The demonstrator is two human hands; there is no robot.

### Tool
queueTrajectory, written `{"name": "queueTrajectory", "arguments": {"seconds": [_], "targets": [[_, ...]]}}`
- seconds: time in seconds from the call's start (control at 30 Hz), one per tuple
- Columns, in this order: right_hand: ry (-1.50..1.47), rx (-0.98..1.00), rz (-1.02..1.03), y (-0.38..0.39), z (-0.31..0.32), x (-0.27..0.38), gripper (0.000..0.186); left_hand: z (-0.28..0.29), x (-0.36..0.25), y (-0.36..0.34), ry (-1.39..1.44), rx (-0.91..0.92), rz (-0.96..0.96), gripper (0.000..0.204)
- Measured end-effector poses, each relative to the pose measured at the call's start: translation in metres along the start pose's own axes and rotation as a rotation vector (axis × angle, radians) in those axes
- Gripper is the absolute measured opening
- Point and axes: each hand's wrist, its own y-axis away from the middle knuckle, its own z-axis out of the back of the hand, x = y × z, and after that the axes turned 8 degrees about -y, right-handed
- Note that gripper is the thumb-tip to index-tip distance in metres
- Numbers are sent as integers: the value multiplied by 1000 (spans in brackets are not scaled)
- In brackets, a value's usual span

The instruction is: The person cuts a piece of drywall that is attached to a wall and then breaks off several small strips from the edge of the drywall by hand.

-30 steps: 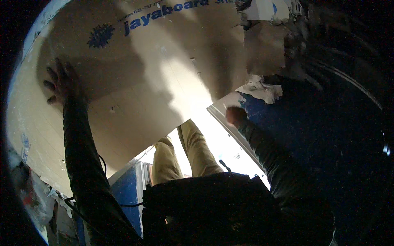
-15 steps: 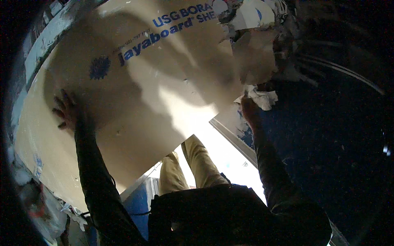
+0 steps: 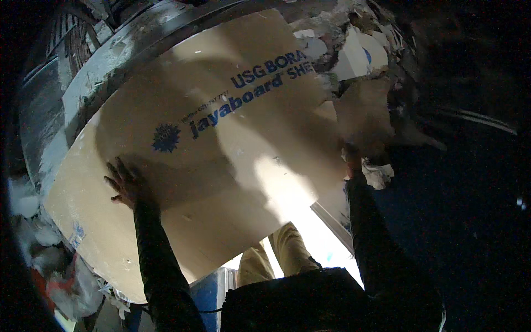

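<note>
With my left hand (image 3: 126,186) spread open and flat on the big brown board (image 3: 202,182) before my legs (image 3: 290,249), I should press evenly, steadying its right edge with my right hand (image 3: 351,157), whose grip I cannot make out.

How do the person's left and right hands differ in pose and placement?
The left hand is spread over the brown board's face; the right hand is by its right edge. The left hand's fingers show separately; the right hand's are too dim to tell apart. Both are bare.
</note>
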Motion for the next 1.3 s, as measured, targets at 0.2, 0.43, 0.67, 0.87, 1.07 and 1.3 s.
{"name": "queueTrajectory", "arguments": {"seconds": [0.2, 0.43, 0.67, 0.87, 1.07, 1.3], "targets": [[185, -320, 172, 29, 40, 21, 58, -16, 10, -1, 155, -19, 26, 56], [469, -511, 408, 0, 104, 71, 49, -46, 29, -19, 367, -148, -103, 54], [169, -231, 139, -57, 139, 153, 29, -28, -37, -10, 223, -204, 2, 56], [-99, -341, 148, -64, 130, 159, 15, 20, -166, -17, 493, -224, -257, 53], [-8, -349, 313, -74, 115, 141, 19, 48, -199, -29, 391, -49, -271, 56], [506, -80, 104, -70, 94, 144, 30, 19, -201, -56, 1254, 52, -255, 58]]}}
